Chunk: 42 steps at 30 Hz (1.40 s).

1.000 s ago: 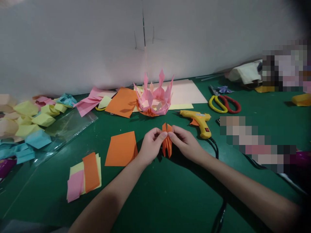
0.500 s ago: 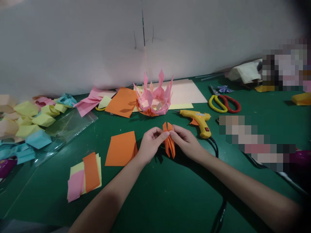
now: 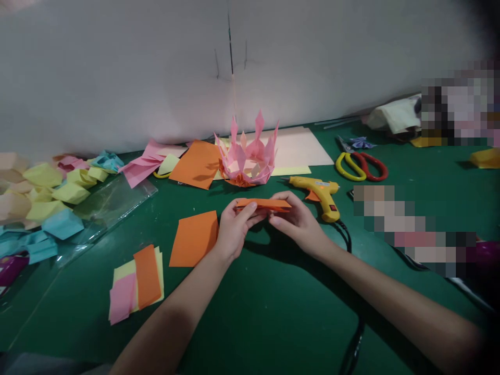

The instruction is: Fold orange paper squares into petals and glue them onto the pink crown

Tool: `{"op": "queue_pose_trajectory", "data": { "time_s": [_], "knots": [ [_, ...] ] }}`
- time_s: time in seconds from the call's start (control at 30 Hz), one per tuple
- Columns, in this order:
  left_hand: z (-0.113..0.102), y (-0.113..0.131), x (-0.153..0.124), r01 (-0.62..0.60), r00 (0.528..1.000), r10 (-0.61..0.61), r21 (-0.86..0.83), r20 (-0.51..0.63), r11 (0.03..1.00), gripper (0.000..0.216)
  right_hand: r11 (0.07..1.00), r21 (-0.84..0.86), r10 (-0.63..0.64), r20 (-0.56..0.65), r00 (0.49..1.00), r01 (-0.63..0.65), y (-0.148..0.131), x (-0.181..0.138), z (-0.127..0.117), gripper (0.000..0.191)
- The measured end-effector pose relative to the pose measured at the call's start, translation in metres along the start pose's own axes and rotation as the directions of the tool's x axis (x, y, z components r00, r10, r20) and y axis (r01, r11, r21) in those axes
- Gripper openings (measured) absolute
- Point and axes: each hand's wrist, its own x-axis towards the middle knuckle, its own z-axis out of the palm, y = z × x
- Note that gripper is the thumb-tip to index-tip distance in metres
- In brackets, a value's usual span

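Note:
A narrow folded piece of orange paper (image 3: 269, 203) lies nearly level above the green table. My left hand (image 3: 234, 226) grips its left part, thumb on the near side. My right hand (image 3: 299, 221) is loosely curled around the right end, with the index finger behind the paper and the thumb lower, a little apart from it. Just behind both hands stands a pink folded-paper crown-like piece (image 3: 250, 164) with upright points and an orange part at its base. A flat orange sheet (image 3: 193, 239) rests left of my left hand.
Right of the hands lies a yellow glue gun (image 3: 314, 188), its black cord (image 3: 346, 234) running forward. Beyond it are scissors (image 3: 363, 164) with yellow and red handles. Folded paper pieces (image 3: 42, 195) fill the left side. A paper stack (image 3: 146, 276) sits front left.
The folded orange paper has turned from upright to nearly level. My right hand has loosened from its pinch, its thumb dropping away, while my left hand keeps hold.

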Motion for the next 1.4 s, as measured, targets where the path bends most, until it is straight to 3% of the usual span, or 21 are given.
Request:
{"op": "queue_pose_trajectory", "data": {
  "time_s": [0.1,0.27,0.37,0.53,0.97,1.13,1.27,1.4],
  "knots": [
    [-0.002,0.000,0.001,0.030,1.000,-0.030,0.021,-0.003,0.999,0.035,1.000,0.001,0.010,-0.101,0.995,-0.010,0.003,0.001,0.002,0.029],
    [-0.003,-0.003,-0.001,-0.025,0.994,-0.006,0.285,0.107,0.958,0.025,0.999,-0.025,-0.034,-0.244,0.969,0.028,0.004,0.004,-0.001,0.023],
    [-0.003,-0.004,-0.002,-0.058,0.989,0.001,0.375,0.150,0.925,0.021,1.000,-0.008,-0.031,-0.212,0.977,0.030,0.002,0.004,-0.002,0.022],
    [-0.001,-0.004,-0.003,-0.031,0.995,-0.012,0.443,0.095,0.896,0.012,0.999,-0.030,-0.046,-0.184,0.982,0.041,0.002,0.001,-0.001,0.022],
    [-0.003,-0.005,-0.002,-0.045,0.994,0.000,0.400,0.113,0.915,0.012,0.977,-0.162,-0.175,-0.222,0.959,0.141,0.001,-0.003,0.003,0.027],
    [-0.003,-0.011,-0.005,-0.155,0.986,0.108,0.479,0.124,0.864,0.022,0.918,-0.337,-0.296,-0.227,0.928,0.211,0.005,-0.005,0.003,0.011],
    [-0.003,-0.008,-0.010,-0.305,0.952,0.230,0.613,0.201,0.729,0.044,0.892,-0.396,-0.309,-0.186,0.933,0.217,0.003,-0.005,0.001,0.009],
    [-0.003,-0.004,-0.013,-0.369,0.929,0.272,0.642,0.250,0.672,0.037,0.868,-0.434,-0.343,-0.171,0.924,0.242,0.003,-0.005,0.001,0.013]
  ]
}}
